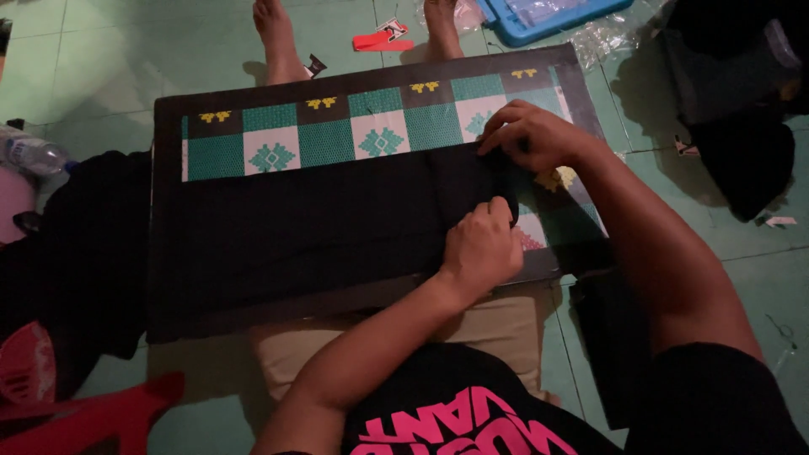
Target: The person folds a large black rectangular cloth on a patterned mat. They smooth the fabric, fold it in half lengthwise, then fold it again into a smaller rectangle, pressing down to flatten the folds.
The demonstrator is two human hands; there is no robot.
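I see both hands, left (482, 246) and right (531, 135), pinching black cloth (303, 223) on board (168, 211); soft, light, best gripped at its right edge.

- The board (253, 143) is patterned in green and white squares, with small yellow shapes on a dark edge.
- The cloth (320, 219) is plain black.
- The floor (101, 76) is tiled in green.
- The shirt (455, 421) is black, lettered in pink.
- The tray (539, 21) is blue.
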